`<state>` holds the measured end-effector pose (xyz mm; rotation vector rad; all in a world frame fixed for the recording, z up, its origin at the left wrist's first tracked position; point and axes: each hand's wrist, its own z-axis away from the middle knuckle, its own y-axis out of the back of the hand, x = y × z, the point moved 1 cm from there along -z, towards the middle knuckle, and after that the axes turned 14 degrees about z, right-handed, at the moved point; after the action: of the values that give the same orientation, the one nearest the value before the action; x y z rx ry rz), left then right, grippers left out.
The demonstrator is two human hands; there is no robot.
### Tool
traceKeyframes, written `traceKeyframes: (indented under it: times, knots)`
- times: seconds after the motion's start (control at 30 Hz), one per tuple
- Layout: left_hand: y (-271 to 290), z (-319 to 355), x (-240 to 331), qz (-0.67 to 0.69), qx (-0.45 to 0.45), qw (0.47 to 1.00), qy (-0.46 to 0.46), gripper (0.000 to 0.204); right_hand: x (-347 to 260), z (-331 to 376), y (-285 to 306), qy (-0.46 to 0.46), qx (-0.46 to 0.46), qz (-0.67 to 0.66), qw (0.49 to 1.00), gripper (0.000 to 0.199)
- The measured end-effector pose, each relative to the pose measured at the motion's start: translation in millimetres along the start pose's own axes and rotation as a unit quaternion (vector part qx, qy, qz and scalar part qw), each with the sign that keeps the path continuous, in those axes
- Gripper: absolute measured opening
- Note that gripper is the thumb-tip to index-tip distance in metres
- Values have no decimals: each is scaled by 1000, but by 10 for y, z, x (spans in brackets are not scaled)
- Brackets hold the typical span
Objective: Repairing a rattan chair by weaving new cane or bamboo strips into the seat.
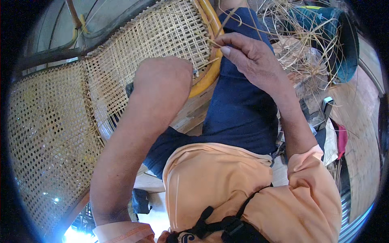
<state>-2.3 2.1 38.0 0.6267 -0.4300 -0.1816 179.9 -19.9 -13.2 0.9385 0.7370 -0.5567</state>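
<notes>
A woven cane panel [162, 32] lies across my lap area, bordered on its right by a curved yellow rattan frame [214, 75]. My left hand [164, 77] is closed in a fist over the weave, near the curved corner. Its fingers are turned away; a dark end pokes out on one side and a small bright tip on the other, so what it holds is unclear. Between thumb and forefinger, my right hand [253, 58] pinches a thin cane strand [214, 43] at the frame's edge. Loose strand ends stick out from the weave there.
A finer-holed cane panel [48, 129] adjoins at the left. Tangled loose cane strands [308, 36] spill around a teal bucket [344, 52] at the upper right. A wooden board [352, 137] lies at the right. Dark curved poles [52, 54] cross the upper left.
</notes>
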Motion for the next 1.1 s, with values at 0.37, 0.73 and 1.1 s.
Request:
traceKeyframes:
  times: [0.37,0.73,1.1]
  knots:
    - [75,-110,98,-69,-6,998,2,17,34,-3,-2,52,11,31,998,23]
    - [55,-186,192,-120,-11,992,-22,15,85,12,-12,68,44,11,997,28]
    - [8,-227,-57,-105,-11,989,-99,19,-47,0,133,-16,-38,-81,996,20]
